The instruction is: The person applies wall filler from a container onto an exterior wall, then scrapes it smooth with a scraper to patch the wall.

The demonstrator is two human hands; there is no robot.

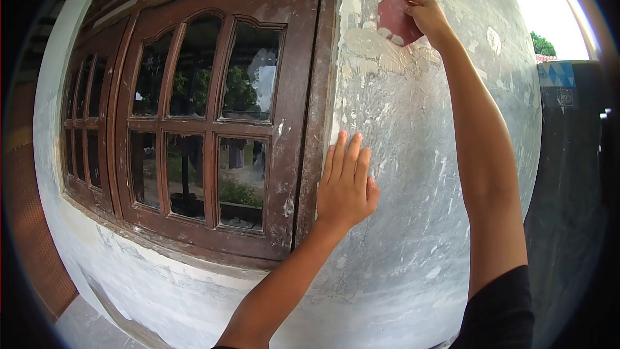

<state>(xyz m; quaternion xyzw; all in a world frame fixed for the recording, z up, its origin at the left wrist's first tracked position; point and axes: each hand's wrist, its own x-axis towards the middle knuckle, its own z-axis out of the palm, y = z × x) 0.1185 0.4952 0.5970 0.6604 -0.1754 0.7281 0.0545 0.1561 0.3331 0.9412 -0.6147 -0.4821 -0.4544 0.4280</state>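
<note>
A pinkish-red flat piece (395, 18), with white residue along its lower edge, is pinched in my right hand (423, 18) high on the wall. Around and below it the grey-white wall (400, 155) has rough, cream-coloured patches of filler (381, 55). Lower down, my left hand (347, 184) lies with its palm toward the wall, fingers stretched upward, just right of the wooden window frame (316, 110). Nothing is held in it.
Brown wooden windows (216, 126) with glass panes fill the left side. A dark panel (568, 155) with a blue and white sticker (557, 74) stands at the right. Floor tiles (93, 326) show at the lower left.
</note>
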